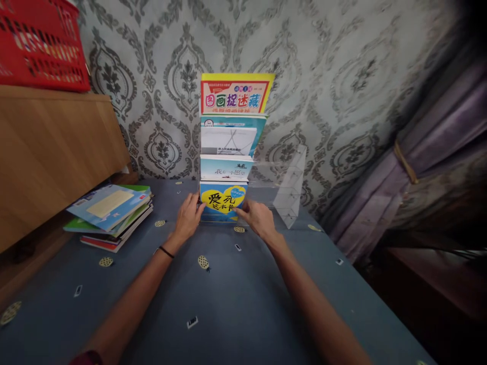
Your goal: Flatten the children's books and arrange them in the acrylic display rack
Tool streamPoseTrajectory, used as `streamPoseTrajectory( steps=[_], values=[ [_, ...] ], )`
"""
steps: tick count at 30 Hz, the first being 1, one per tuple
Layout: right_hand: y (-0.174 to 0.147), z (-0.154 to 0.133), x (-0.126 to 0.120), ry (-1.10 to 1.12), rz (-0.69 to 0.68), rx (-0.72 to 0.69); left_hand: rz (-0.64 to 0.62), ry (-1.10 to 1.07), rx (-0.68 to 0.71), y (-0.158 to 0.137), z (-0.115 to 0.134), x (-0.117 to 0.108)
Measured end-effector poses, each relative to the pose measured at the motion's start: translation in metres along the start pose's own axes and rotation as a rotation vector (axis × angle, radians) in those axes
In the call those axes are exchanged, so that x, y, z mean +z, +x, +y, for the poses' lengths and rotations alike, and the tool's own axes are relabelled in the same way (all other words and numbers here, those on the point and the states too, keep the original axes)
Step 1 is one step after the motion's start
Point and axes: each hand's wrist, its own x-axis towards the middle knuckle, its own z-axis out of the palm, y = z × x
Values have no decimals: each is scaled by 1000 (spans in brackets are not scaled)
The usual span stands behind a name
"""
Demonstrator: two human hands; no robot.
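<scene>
A clear tiered book stand [289,190] holds books in stepped rows, all on its left half. In the lowest row stands a blue book with a yellow heart [223,203], upright. My left hand [189,215] grips its left edge, thumb on the front cover. At the right edge, my right hand [258,218] is closed on the same book, thumb against the cover. Behind it rise a pale blue book [228,168], a white-grey book [228,139] in front of a teal one [236,120], and a yellow-and-red picture book [236,96] at the top.
On the left of the blue patterned cloth [243,304] lies a stack of books [110,210]. Beside it is a wooden cabinet [57,152] with a red plastic basket [41,48] on top. Patterned wallpaper covers the wall behind; a purple curtain [391,177] hangs at the right.
</scene>
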Motion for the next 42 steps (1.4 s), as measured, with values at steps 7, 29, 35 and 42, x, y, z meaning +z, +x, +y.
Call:
streamPoseTrajectory(
  steps=[7, 29, 35, 42],
  values=[
    [4, 5, 11, 189, 28, -84, -18, 124, -8, -1, 5, 1],
    [-5, -11, 3, 50, -65, -27, 0, 120, -25, 2, 10, 1],
    [-3, -6, 7, 236, 73, -87, 12, 32, -41, 4, 9, 1],
    [-1, -8, 10, 176, 105, -113, 21, 92, -44, 4, 11, -1]
  ],
)
